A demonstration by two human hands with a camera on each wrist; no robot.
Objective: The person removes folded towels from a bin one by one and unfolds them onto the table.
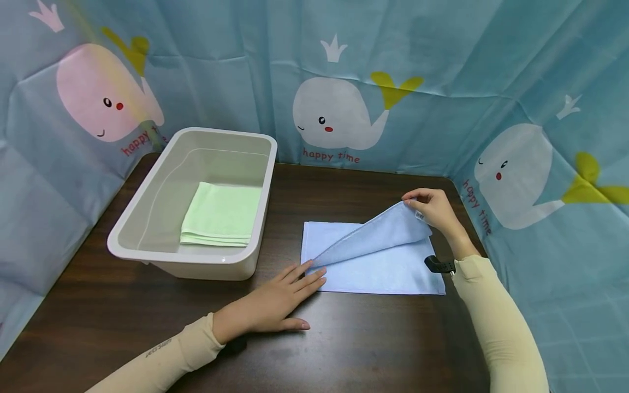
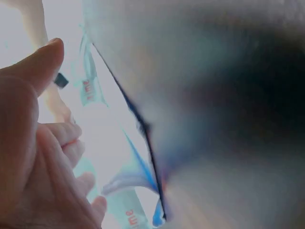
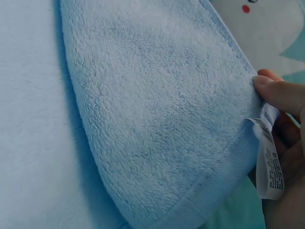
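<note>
A light blue towel (image 1: 378, 273) lies folded on the dark table, its upper layer partly lifted. My right hand (image 1: 432, 210) pinches the lifted corner between thumb and fingers, near a white printed label (image 3: 270, 164) seen in the right wrist view. The raised flap (image 3: 157, 109) shows a fluffy terry face there. At the towel's left end, my left hand (image 1: 277, 300) rests with fingers spread and straight, fingertips touching its lower left part. In the left wrist view the left palm and fingers (image 2: 71, 133) appear, but much is overexposed and blurred.
A grey plastic basin (image 1: 191, 257) stands left of the towel, with a folded light green towel (image 1: 221, 213) inside. Blue curtains (image 1: 236, 82) with whale prints enclose the back and sides of the wooden table (image 1: 373, 349). A black wrist strap (image 1: 439, 265) is on the right wrist.
</note>
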